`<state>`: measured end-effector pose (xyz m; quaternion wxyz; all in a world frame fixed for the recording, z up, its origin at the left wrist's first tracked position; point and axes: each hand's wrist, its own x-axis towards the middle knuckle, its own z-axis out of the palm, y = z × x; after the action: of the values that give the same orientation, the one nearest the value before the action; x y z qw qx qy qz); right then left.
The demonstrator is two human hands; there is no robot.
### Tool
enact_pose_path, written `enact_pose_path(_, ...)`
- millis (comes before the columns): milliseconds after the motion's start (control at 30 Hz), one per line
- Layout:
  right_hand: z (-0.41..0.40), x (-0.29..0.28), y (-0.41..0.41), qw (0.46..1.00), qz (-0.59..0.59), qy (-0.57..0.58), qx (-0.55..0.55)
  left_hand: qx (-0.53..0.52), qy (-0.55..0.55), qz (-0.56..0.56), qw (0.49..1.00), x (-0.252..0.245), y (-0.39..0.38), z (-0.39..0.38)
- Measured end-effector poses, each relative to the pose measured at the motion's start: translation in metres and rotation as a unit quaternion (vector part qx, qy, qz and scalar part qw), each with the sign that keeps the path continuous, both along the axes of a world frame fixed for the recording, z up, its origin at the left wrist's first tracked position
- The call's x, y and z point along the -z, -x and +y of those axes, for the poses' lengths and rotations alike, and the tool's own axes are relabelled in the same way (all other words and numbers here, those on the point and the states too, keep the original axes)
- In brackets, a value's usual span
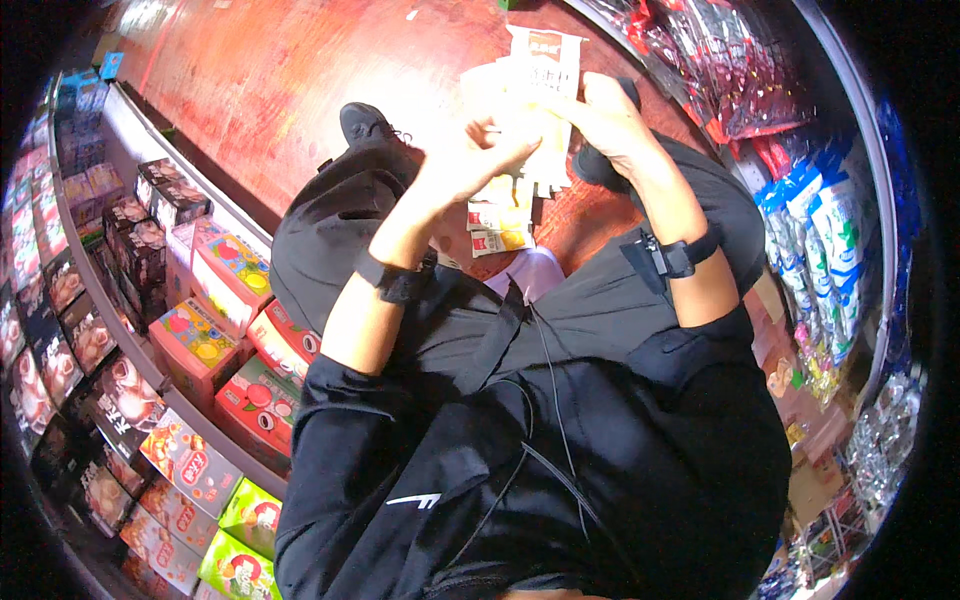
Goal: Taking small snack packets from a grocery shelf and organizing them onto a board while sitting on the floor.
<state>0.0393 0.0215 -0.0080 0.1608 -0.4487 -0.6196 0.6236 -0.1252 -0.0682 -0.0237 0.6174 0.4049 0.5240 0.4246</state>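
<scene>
Both hands are over a group of small printed packets between my knees, above the reddish floor. My left hand rests at the near left of the packets, its thumb across a pale one; strong glare washes out its fingers. At the right edge of the same packets, my right hand has its thumb and index finger touching a pale packet. Whether either hand grips one is hidden by the glare. Below them, toward my lap, more packets with red and yellow print overlap in a row.
Shelves at the left hold rows of printed boxes, among them red boxes with fruit pictures and bright green boxes. At the right, a curved rack edge borders dark red bags and blue-and-white packages. My black shoe stands on the floor.
</scene>
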Motion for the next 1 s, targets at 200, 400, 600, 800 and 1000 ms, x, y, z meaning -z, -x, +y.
enact_pose_path(200,0.011,0.041,0.012,0.993,0.090,-0.043,0.059,0.007,-0.034,-0.083,0.996,0.025,-0.006,0.008)
enact_pose_path(400,0.011,0.044,0.015,0.994,0.085,-0.019,0.069,-0.012,0.005,-0.086,0.996,0.029,0.000,0.011)
enact_pose_path(600,0.013,0.031,0.009,0.997,0.071,0.030,0.012,-0.021,0.076,-0.037,0.996,0.033,-0.007,0.006)
enact_pose_path(800,0.010,0.042,0.014,0.991,0.116,-0.001,0.059,0.019,0.019,-0.088,0.996,0.042,-0.002,0.010)
enact_pose_path(1000,0.008,0.062,0.018,0.989,0.129,-0.003,0.075,0.074,-0.075,0.009,0.994,0.036,-0.004,0.009)
